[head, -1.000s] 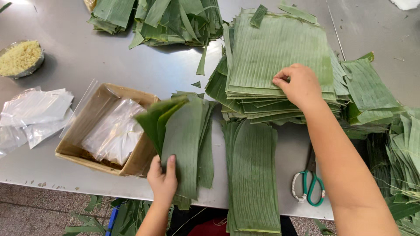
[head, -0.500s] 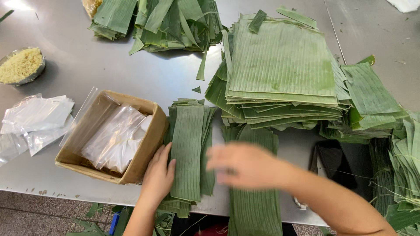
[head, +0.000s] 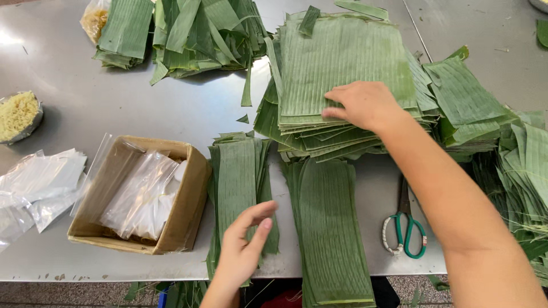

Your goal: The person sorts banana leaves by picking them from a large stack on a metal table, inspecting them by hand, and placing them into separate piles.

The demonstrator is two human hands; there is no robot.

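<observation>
Head view. The right hand point(head: 365, 105) lies palm down, fingers spread flat and closed on nothing, on the near edge of the large stack of square banana leaves point(head: 342, 63); the stack spreads beyond and to both sides of the fingers. The left hand point(head: 242, 248) is open, fingers loosely apart, resting over the near end of the narrow leaf strip pile point(head: 237, 177), which runs away from the fingertips. Just right of this hand lies a second, longer strip pile point(head: 331, 228). To its left stands a cardboard box point(head: 191, 197) holding clear plastic bags point(head: 142, 194). Green-handled scissors point(head: 405, 231) lie below the right forearm on the steel table point(head: 103, 108).
</observation>
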